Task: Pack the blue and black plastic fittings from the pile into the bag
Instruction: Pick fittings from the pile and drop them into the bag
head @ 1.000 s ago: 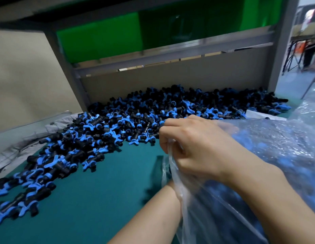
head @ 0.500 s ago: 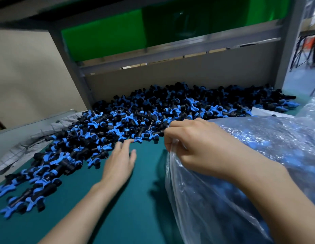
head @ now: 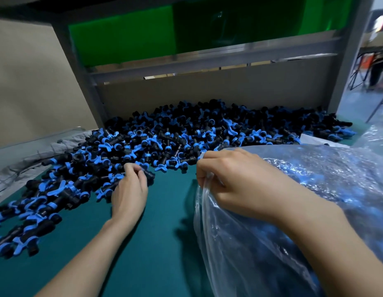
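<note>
Your teal table mat (head: pixel 165 243) shows bare surface between your forearms, running up to the pile's near edge. The heap of blue and black plastic fittings (head: pixel 186 133) lies along the back wall and trails down the left side. The clear plastic bag (head: pixel 314 189), part filled, sits to the right. Your right hand (head: pixel 235 181) pinches its rim, fingers curled tight. Your left hand (head: pixel 129 190) is at the heap's near edge, fingers curled round a black fitting (head: pixel 149 176).

Left hand (head: pixel 129 190) now around a fitting (head: pixel 149 176)
</note>
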The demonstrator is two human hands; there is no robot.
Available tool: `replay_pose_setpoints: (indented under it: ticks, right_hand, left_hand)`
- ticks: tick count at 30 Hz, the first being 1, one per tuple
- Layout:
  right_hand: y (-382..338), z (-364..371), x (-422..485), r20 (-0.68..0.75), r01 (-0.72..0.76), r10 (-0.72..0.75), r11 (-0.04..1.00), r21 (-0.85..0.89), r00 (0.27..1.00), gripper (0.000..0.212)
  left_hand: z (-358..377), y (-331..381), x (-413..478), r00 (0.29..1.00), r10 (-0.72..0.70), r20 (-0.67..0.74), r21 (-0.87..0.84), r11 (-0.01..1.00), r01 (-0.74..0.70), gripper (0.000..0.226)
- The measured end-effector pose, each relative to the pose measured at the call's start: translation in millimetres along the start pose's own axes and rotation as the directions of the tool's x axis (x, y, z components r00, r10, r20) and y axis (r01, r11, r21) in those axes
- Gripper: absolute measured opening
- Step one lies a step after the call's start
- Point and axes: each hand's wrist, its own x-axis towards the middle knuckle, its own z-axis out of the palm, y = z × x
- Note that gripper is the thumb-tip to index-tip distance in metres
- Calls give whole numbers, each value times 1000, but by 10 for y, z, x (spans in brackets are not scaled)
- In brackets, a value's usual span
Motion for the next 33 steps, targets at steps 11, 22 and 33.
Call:
replay_pose_setpoints:
  ticks: [11, 22, 33]
  right_hand:
    - [-13, -2, -16, 7, 3, -3, 1000, -1, 1000, 21]
    - [8, 32, 0, 23, 3, -4, 1000, 21, 1000, 20]
    - [5, 47, 1, 39, 2, -3, 1000, 15, 999, 21]
  left_hand:
    - [42, 565, -569, 775, -322, 543, -839, -168, 518, 10]
    - [13, 515, -539, 744, -352, 567, -824, -242, 513, 12]
    - [-17, 523, -527, 708, -339, 620, -784, -318, 534, 16]
